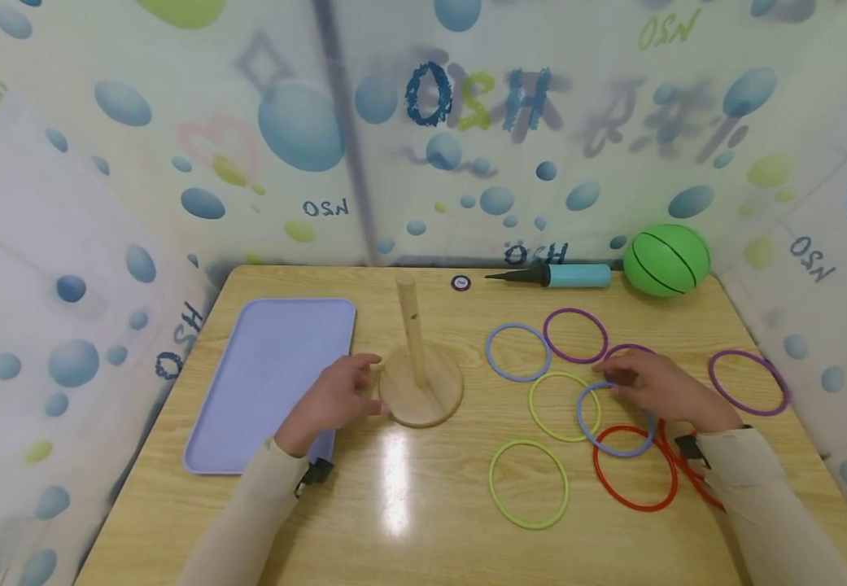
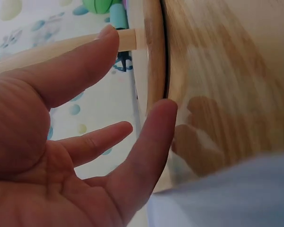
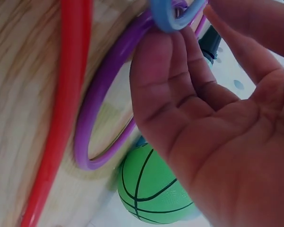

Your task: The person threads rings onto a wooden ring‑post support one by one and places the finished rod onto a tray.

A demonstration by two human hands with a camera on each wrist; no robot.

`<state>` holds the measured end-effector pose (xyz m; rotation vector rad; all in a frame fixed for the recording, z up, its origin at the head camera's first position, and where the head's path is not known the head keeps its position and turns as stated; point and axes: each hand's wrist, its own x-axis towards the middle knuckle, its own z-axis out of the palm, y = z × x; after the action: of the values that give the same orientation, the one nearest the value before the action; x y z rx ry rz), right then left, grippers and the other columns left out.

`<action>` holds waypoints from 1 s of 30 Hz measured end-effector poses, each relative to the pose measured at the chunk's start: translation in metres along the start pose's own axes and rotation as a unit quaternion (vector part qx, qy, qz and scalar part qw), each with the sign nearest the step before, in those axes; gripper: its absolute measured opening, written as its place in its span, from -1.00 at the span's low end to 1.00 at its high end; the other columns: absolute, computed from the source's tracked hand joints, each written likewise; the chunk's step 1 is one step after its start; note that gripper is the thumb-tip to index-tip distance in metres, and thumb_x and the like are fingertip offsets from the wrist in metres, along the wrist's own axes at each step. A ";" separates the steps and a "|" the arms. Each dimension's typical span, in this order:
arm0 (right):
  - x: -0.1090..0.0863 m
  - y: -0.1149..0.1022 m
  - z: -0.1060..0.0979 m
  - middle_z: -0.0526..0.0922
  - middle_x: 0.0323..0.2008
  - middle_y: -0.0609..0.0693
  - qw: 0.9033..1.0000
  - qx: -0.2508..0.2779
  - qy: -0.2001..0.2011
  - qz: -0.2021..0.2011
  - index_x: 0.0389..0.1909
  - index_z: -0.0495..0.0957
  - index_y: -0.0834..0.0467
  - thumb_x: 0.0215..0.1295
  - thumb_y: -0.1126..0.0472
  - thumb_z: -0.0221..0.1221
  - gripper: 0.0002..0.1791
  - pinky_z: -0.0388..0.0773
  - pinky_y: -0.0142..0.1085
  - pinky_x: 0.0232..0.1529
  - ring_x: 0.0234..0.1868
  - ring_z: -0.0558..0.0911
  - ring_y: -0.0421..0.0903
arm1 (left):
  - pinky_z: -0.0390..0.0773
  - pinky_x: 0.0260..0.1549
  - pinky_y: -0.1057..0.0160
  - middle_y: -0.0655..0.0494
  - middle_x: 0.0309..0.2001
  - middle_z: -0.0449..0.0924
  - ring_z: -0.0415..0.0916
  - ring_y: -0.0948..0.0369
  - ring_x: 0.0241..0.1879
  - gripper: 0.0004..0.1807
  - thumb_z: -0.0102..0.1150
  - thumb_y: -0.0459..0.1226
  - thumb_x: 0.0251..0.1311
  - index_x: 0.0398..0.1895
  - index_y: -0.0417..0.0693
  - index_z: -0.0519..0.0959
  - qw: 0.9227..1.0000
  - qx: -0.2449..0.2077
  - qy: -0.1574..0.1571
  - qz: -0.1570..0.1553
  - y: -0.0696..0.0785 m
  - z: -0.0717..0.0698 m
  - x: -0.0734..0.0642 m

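My left hand hovers beside the round base of a wooden peg stand, fingers and thumb spread apart around the base's left edge. In the left wrist view, fingertips come right at the rim of the base, with nothing between them. My right hand is over a group of plastic rings, its fingers bent loosely. Its fingertips are right at a blue ring; in the right wrist view the thumb stands apart from the fingers below that blue ring. A purple ring lies partly hidden behind this hand.
Red rings lie partly under the right wrist. Around them are yellow-green rings, another blue ring and purple rings. A lavender tray sits left. At the back are a hand pump, small disc and green ball.
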<state>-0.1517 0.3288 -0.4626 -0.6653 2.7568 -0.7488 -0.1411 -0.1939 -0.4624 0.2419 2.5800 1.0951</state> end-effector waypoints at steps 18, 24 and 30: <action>0.004 0.017 -0.002 0.71 -0.14 -0.09 0.997 0.064 -0.046 0.004 0.03 0.75 0.05 0.46 0.34 0.27 -0.77 0.48 -0.40 -0.26 -0.27 0.49 -0.33 | 0.56 -0.07 0.15 -0.09 0.04 0.51 0.50 0.15 -0.10 0.01 0.69 -0.21 0.00 0.54 -0.20 0.38 1.000 0.028 0.009 -0.006 0.011 0.017 0.005; 0.005 0.017 -0.005 0.67 -0.19 -0.08 0.993 0.104 -0.059 -0.011 0.04 0.73 0.12 0.47 0.36 0.25 -0.78 0.48 -0.40 -0.34 -0.33 0.49 -0.34 | 0.51 -0.07 0.17 -0.03 -0.06 0.50 0.44 0.15 -0.10 -0.01 0.70 -0.20 0.00 0.52 -0.20 0.41 0.999 0.037 0.020 -0.007 0.010 0.018 0.007; 0.005 0.013 -0.011 0.62 -0.30 -0.07 0.990 0.126 -0.063 0.000 0.07 0.71 0.12 0.49 0.34 0.24 -0.78 0.54 -0.37 -0.43 -0.39 0.51 -0.29 | 0.59 0.00 0.11 -0.10 0.05 0.52 0.55 0.11 -0.02 -0.02 0.71 -0.24 -0.04 0.50 -0.20 0.44 0.999 0.015 0.028 -0.010 0.008 0.020 0.008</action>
<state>-0.1645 0.3412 -0.4605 -0.6358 2.4930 -0.9966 -0.1412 -0.1724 -0.4715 0.1935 2.6440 1.0729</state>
